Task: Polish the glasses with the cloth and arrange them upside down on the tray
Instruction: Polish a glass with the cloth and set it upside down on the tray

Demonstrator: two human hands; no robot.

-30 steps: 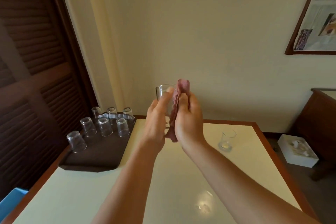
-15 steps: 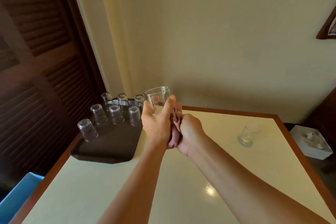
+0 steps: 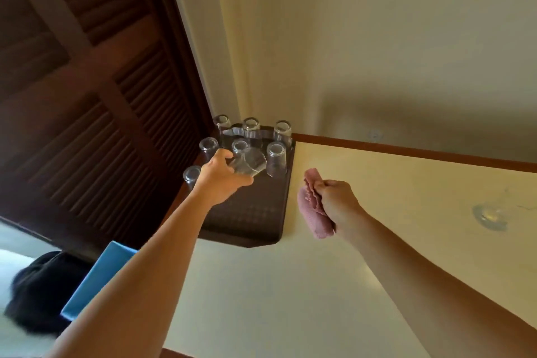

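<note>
My left hand [image 3: 221, 178] grips a clear glass [image 3: 250, 164], tilted on its side above the dark brown tray [image 3: 250, 215]. Several glasses [image 3: 277, 157] stand upside down in rows at the tray's far end. To the right of the tray, above the cream table [image 3: 290, 285], my right hand [image 3: 337, 203] is closed around a folded pink cloth [image 3: 313, 212]. One more glass [image 3: 491, 213], blurred, stands upright on the table at the far right.
A dark louvred wooden door [image 3: 87, 81] fills the left side, close behind the tray. A blue object [image 3: 98, 279] and a black bag [image 3: 40, 291] lie beyond the table's left edge. The cream wall [image 3: 377, 52] rises behind the table.
My hands have separated: the left carried the glass leftward over the tray and tipped it, while the right drew away with the cloth. The view swung left and down.
</note>
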